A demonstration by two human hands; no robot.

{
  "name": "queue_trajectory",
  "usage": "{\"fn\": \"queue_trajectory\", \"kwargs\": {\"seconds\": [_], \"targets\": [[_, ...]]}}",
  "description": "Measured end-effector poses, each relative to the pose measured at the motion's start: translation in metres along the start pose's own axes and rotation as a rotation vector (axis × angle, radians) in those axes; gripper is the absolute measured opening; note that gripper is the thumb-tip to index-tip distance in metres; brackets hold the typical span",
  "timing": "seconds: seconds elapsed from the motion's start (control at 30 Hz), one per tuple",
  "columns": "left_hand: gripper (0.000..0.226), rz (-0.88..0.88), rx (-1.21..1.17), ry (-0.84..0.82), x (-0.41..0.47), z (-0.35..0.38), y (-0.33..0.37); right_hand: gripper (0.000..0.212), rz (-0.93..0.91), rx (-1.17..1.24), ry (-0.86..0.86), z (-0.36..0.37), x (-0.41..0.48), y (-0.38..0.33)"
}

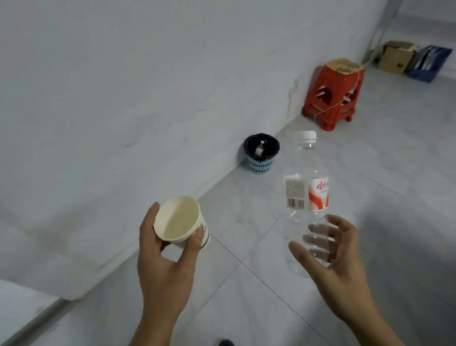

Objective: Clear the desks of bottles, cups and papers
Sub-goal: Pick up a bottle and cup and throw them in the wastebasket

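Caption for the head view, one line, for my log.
Left hand holds an empty white paper cup, right hand a clear plastic water bottle, facing a black-lined blue wastebasket by the wall.

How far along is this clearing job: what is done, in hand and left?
Done: a small item already lies in the bin by the wall. In hand: the left hand holds an empty cup, the right hand a capped clear bottle, both over the floor, short of the bin. Left: binning both; the desks' state cannot be seen.
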State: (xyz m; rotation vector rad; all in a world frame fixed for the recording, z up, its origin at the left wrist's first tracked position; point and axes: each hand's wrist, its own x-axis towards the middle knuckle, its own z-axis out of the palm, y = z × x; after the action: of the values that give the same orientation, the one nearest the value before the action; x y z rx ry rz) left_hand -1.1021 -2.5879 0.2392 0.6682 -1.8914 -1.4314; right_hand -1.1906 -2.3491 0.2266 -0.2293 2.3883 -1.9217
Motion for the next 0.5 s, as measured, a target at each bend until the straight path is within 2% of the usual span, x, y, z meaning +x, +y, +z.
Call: {"fn": "queue_trajectory", "kwargs": {"seconds": [0.17,0.23,0.5], "targets": [[0.078,0.051,-0.007,-0.168,0.131,0.076,-0.001,0.073,0.054,-0.002,0.126,0.023,0.109,-0.003],[0.078,0.065,-0.019,-0.203,0.159,0.097,-0.002,0.070,0.065,0.010,0.144,0.030,0.137,-0.001],[0.077,0.054,0.017,-0.307,0.361,0.260,-0.047,0.068,0.142,0.044,0.246,0.059,0.370,0.046]]}}
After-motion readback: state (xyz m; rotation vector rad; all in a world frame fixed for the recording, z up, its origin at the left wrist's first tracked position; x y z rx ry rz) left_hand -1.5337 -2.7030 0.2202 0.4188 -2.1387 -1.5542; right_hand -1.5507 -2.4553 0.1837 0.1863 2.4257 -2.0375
